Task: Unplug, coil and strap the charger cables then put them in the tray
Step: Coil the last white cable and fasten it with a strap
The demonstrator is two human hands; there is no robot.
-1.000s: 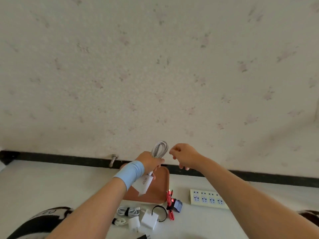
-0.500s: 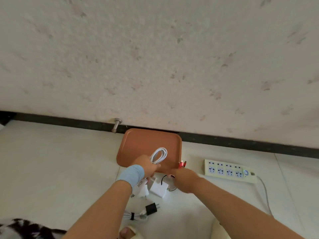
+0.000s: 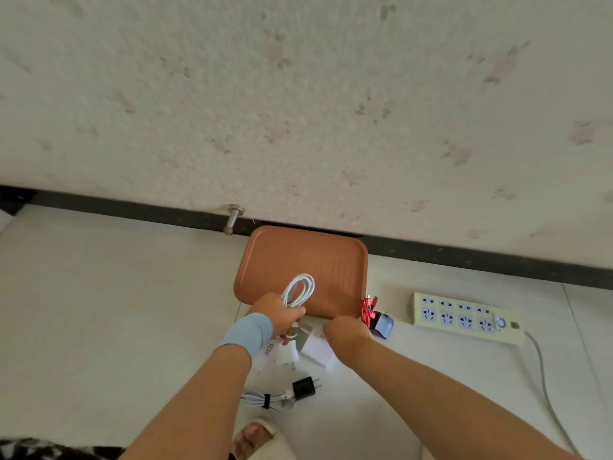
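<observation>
The left hand (image 3: 280,316) is gripping a coiled white cable (image 3: 299,289), its loop lying over the near edge of the orange tray (image 3: 285,254). The right hand (image 3: 348,329) is hovering just before that edge, and I cannot tell how its fingers lie.

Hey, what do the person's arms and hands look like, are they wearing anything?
The left forearm and right forearm are bare, no sleeves in view. A light blue wristband sits on the wrist behind the left hand. The right hand and its wrist wear nothing visible.
</observation>
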